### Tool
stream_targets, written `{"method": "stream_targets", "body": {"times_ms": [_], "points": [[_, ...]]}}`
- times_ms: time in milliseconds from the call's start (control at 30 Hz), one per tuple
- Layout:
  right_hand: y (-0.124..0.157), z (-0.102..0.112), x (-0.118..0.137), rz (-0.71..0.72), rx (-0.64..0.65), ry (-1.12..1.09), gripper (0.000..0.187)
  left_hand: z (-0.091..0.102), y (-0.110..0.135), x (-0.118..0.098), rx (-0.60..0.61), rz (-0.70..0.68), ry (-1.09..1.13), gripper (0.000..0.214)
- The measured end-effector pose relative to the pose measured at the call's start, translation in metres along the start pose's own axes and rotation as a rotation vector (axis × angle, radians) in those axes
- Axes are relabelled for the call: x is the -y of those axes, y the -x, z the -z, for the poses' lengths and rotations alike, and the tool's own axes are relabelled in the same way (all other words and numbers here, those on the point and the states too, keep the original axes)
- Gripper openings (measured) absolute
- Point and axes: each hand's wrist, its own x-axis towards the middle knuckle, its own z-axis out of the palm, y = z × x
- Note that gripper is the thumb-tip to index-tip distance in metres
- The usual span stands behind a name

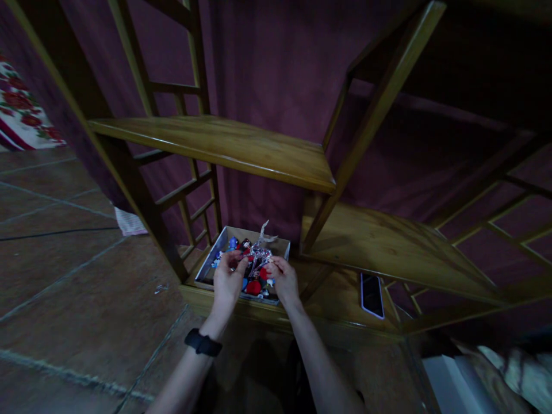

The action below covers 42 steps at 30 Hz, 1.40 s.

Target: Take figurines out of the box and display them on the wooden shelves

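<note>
A shallow open box [199,281] sits on the lowest shelf, filled with small colourful figures, among them a red piece [253,287] and a purple-blue one [233,242]. Above these, a crinkled clear plastic wrapper [260,252] stretches between my hands, one end sticking up past the box's back wall. My left hand [228,278], with a black band on its wrist, is closed on the wrapper's left side, thumb and fingers curled. On the other side, my right hand [283,280] pinches the wrapper with thumb and forefinger. Whether anything lies inside the plastic is too blurred to tell.
A wooden shelf board [215,144] juts out above the box, with a slanting post [371,126] at its right. A phone [371,295] lies on the lower shelf to the right. A scrap of clear plastic [161,288] lies on the tiled floor at left.
</note>
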Motion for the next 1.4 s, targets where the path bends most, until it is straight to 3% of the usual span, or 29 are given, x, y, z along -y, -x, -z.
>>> {"method": "stream_targets", "body": {"times_ms": [67,200,533,1000,1400], "points": [[-0.001,0.001,0.000,0.007,-0.005,0.019,0.022,0.000,0.001,0.000,-0.009,-0.027,-0.048,0.025],[-0.002,0.004,-0.002,0.056,-0.004,0.112,0.022,-0.004,0.003,0.007,0.163,0.034,0.003,0.026],[0.004,0.001,0.005,0.103,0.004,0.219,0.020,-0.007,-0.001,0.011,0.129,0.252,0.126,0.027],[0.005,0.000,0.007,0.114,0.007,0.253,0.020,-0.008,-0.002,0.016,0.092,0.245,0.252,0.034],[0.007,0.000,0.008,0.147,0.003,0.277,0.020,-0.006,-0.004,0.026,0.087,0.118,0.093,0.030]]}}
